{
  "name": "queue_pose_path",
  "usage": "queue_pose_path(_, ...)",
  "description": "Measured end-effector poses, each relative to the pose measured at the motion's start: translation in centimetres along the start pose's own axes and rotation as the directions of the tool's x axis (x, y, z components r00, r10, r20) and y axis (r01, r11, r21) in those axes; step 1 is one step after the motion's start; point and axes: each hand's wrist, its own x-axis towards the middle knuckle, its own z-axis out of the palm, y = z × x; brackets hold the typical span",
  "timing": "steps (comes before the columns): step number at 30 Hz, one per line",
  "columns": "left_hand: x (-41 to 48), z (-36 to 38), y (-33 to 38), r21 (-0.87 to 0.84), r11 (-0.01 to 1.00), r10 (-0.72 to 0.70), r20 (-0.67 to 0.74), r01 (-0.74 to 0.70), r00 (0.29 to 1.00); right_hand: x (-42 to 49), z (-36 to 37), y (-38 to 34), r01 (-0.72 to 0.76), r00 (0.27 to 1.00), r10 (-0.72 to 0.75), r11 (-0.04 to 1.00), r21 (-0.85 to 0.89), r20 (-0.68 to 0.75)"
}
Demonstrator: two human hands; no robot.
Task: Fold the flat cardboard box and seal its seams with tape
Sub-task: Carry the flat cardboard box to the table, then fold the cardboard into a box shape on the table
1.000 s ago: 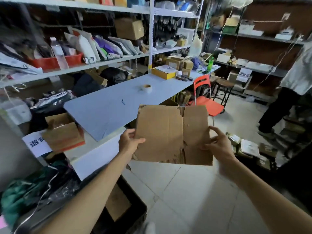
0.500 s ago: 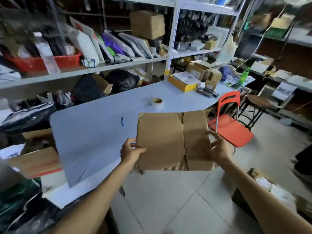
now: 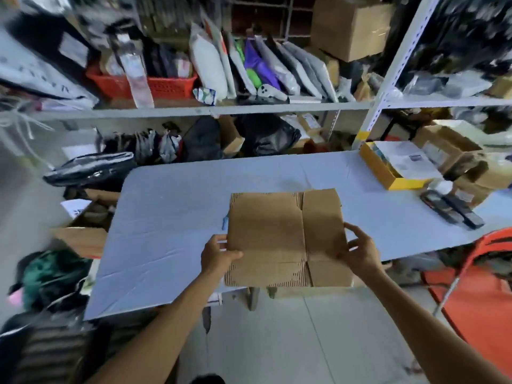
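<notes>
Left hand (image 3: 219, 254): only thumb & knuckles show, fingers hidden behind the flat brown cardboard box (image 3: 285, 236). Right hand (image 3: 360, 250) is seen from the back, palm side hidden; can't tell how far its fingers wrap behind the box edge. Box covers the mid part of the pale blue table top (image 3: 171, 217). A small blue object (image 3: 225, 220) pokes out at the box's left edge, rest hidden, too small to ID. Orange plastic chair (image 3: 482, 295) is cut off by the right edge. Grey metal shelf (image 3: 194, 110): stock (bags, cartons etc.) is motion-blurred, labels unreadable. Dark bar-shaped items (image 3: 451, 212) on the table's right end are too blurred to ID.
</notes>
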Motion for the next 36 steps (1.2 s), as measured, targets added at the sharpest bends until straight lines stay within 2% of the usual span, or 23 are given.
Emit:
queue_pose_path(2, 2.4, 0.7, 0.0, -0.02, 0.999, -0.042, -0.034, 0.041, 0.999, 3.6, 1.1, -0.2, -0.016, 0.999, 0.015, 0.999, 0.03, 0.045)
queue_pose_path(6, 7.3, 2.2, -0.2, -0.067, 0.994, -0.092, -0.039, 0.089, 0.995, 9.7, 2.9, -0.9, -0.19, 0.967, 0.143, 0.956, 0.223, 0.211)
queue_pose_path(9, 10.3, 3.1, -0.4, -0.105, 0.984, -0.144, -0.01, 0.142, 0.989, 13.4, 3.7, -1.6, -0.23, 0.94, 0.157, 0.948, 0.22, 0.303)
queue_pose_path(12, 12.0, 3.8, -0.6, -0.074, 0.979, -0.191, 0.009, 0.191, 0.982, 15.9, 4.6, -1.6, -0.253, 0.917, 0.157, 0.94, 0.23, 0.366)
queue_pose_path(15, 13.3, 4.9, -1.2, -0.08, 0.972, -0.225, -0.015, 0.223, 0.974, 17.8, 5.9, -0.1, -0.292, 0.878, 0.179, 0.935, 0.2, 0.444)
queue_pose_path(18, 14.1, 6.5, -1.2, -0.065, 0.963, -0.263, -0.039, 0.26, 0.964, 19.4, 7.0, 0.5, -0.328, 0.861, 0.216, 0.928, 0.178, 0.461)
queue_pose_path(21, 14.7, 8.0, -1.3, -0.035, 0.956, -0.293, -0.103, 0.291, 0.95, 20.7, 7.6, 0.4, -0.357, 0.85, 0.213, 0.905, 0.231, 0.481)
queue_pose_path(27, 14.8, 10.0, -0.2, -0.11, 0.947, -0.317, -0.149, 0.303, 0.937, 22.5, 8.2, 0.9, -0.347, 0.854, 0.199, 0.906, 0.241, 0.48)
queue_pose_path(31, 15.4, 10.0, 0.8, -0.14, 0.963, -0.257, -0.203, 0.232, 0.945, 23.4, 9.1, 0.8, -0.298, 0.889, 0.186, 0.929, 0.22, 0.418)
queue_pose_path(36, 15.6, 9.5, 1.0, -0.159, 0.971, -0.211, -0.212, 0.18, 0.954, 23.3, 9.7, 0.8, -0.153, 0.936, 0.089, 0.974, 0.166, 0.342)
